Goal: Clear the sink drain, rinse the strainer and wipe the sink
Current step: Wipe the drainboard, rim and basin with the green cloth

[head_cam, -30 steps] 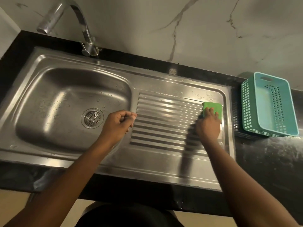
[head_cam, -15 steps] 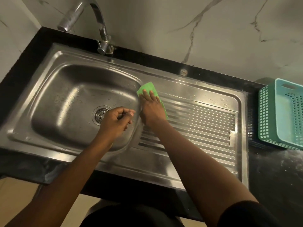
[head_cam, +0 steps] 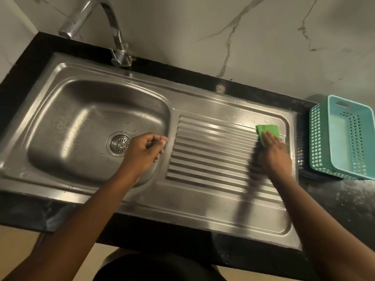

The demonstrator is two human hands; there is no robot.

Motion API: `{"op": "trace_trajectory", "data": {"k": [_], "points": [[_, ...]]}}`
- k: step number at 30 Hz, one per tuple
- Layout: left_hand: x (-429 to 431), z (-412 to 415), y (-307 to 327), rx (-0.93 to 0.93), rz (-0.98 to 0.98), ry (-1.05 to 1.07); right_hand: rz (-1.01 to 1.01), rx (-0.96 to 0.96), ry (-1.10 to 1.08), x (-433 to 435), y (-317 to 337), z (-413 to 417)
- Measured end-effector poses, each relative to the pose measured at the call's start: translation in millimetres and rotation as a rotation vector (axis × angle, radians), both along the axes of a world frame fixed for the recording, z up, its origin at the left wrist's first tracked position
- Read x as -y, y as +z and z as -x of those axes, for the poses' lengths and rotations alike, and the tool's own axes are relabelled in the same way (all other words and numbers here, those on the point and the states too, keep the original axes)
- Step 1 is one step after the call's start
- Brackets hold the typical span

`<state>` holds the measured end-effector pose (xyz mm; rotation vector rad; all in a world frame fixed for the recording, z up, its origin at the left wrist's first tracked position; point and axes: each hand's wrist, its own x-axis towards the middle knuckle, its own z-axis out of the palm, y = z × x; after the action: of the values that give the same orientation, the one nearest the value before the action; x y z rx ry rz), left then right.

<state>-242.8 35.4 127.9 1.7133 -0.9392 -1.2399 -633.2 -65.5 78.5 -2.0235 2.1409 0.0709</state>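
Presses green cloth (head_cam: pixel 266 129) flat under straight-fingered right hand (head_cam: pixel 274 157) at far right corner of drainboard (head_cam: pixel 203 209); faces ribs (head_cam: pixel 213 153) running leftward toward basin (head_cam: pixel 81 138), nearer clenched, seemingly empty left hand (head_cam: pixel 145 152).

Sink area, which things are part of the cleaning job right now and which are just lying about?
In the job:
sink
strainer in the drain
green cloth, pressed on the draining board by the right hand
tap, for rinsing

Lying about:
teal basket on the counter, right of the sink
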Motion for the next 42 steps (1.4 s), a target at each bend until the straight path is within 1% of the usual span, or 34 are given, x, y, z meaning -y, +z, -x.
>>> {"op": "trace_trajectory", "data": {"k": [4, 8, 9, 12, 19, 22, 25, 27, 31, 32, 36, 38, 40, 42], "points": [[-2.4, -5.1, 0.9, -0.015, 0.0, 0.003, 0.015, -0.006, -0.157, 12.5, -6.1, 10.3], [-5.8, -14.5, 0.0, -0.002, 0.0, 0.012, 0.008, 0.058, -0.348, 35.1, -10.6, -22.8], [-6.4, -16.2, -0.3, -0.005, 0.001, 0.013, 0.017, 0.068, -0.362, 41.2, -11.6, -33.1], [-8.0, -20.9, -0.3, -0.008, -0.01, 0.017, 0.027, 0.085, -0.227, 50.8, -15.8, -77.1], [-4.7, -18.5, 4.6, -0.007, -0.01, 0.025, -0.065, 0.27, 0.206, 32.4, -13.6, -241.1], [-3.7, -18.4, 7.4, 0.009, 0.003, 0.037, -0.11, 0.323, 0.338, 27.4, -14.1, -267.2], [-4.8, -19.9, 7.6, 0.009, 0.001, 0.048, -0.092, 0.231, 0.524, 27.4, -15.8, -238.2], [-5.7, -16.6, 5.3, 0.001, -0.006, 0.051, -0.066, 0.19, 0.523, 27.5, -16.0, -201.3], [-3.1, -4.9, 3.8, -0.012, -0.01, 0.041, 0.017, 0.182, 0.292, 26.3, -13.9, -118.4], [-2.5, -2.7, 3.1, -0.009, -0.01, 0.036, 0.033, 0.155, 0.241, 27.4, -13.5, -97.1], [-1.1, 1.3, -0.2, -0.019, -0.014, 0.032, 0.026, -0.091, 0.05, 36.6, -8.0, -15.6], [0.5, 1.3, -1.7, -0.022, -0.013, 0.031, 0.027, -0.157, -0.033, 42.1, -3.5, 10.0], [1.3, -1.5, -3.0, -0.023, -0.015, 0.037, 0.057, -0.133, -0.081, 49.0, -3.1, 16.5], [0.8, -5.4, -4.5, -0.023, -0.016, 0.037, 0.116, -0.025, -0.203, 54.8, -7.3, 5.4]]}}
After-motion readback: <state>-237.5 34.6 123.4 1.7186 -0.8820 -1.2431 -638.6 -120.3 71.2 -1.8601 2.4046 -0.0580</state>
